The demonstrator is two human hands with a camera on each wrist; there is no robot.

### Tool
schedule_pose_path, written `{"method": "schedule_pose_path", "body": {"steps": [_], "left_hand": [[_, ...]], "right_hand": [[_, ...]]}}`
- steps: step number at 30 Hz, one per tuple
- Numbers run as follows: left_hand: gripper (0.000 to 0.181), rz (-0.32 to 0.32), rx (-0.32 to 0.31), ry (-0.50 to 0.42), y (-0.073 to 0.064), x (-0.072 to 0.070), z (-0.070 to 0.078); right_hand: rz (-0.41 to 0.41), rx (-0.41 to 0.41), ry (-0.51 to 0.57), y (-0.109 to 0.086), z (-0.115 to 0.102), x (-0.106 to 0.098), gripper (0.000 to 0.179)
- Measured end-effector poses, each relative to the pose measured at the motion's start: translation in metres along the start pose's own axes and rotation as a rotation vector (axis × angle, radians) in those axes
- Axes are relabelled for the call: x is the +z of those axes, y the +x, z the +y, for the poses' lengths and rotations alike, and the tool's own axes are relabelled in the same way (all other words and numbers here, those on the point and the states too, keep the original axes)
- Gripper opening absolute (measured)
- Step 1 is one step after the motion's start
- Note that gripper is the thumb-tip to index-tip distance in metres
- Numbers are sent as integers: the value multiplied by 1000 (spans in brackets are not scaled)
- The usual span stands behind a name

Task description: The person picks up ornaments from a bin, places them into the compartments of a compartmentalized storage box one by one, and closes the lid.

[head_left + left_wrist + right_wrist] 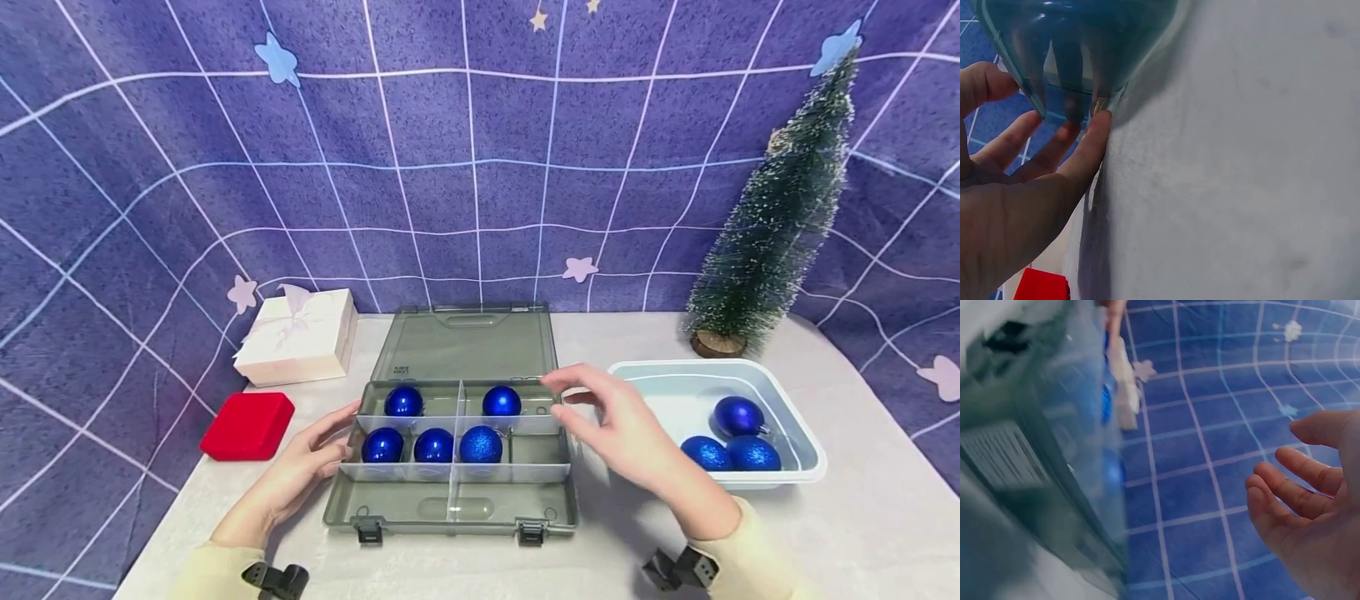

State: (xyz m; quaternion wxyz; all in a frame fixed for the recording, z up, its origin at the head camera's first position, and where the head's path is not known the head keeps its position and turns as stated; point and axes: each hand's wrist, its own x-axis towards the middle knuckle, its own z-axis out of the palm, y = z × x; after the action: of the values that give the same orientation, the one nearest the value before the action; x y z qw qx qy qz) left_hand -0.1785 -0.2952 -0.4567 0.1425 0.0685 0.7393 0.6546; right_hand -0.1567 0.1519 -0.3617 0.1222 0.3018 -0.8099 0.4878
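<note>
A translucent grey-green divided case (pixel 401 504) lies with its lid folded back on the table. Glossy blue ball ornaments sit in its rear row, one left (pixel 405 402) and one right (pixel 501 401). Two more glossy balls and a glittery blue ball (pixel 481 447) occupy the middle row; the front row holds none. At the case's left end, my left hand (pixel 300 467) rests its fingertips on the wall, as the left wrist view also shows. My right hand (pixel 622 425), fingers loosely bent and holding nothing, hovers by the right rear corner.
On the right stands a pale blue tray (pixel 813 467) with three blue balls, one shinier (pixel 738 415) than the other two. Behind it is a small frosted tree (pixel 772 217). A white gift box (pixel 300 337) and a red box (pixel 247 427) lie at the left. A patterned cloth hangs behind.
</note>
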Motion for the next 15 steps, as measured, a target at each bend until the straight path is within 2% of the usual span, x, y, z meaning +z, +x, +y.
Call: {"method": "schedule_pose_path", "body": {"steps": [7,15], "left_hand": [[72,2,-3,-12,-1,0,1],[73,2,-7,-23,-2,1,1]], "right_hand": [[103,20,-81,-8,-6,-48,32],[239,118,-127,-28,3,-95,30]]}}
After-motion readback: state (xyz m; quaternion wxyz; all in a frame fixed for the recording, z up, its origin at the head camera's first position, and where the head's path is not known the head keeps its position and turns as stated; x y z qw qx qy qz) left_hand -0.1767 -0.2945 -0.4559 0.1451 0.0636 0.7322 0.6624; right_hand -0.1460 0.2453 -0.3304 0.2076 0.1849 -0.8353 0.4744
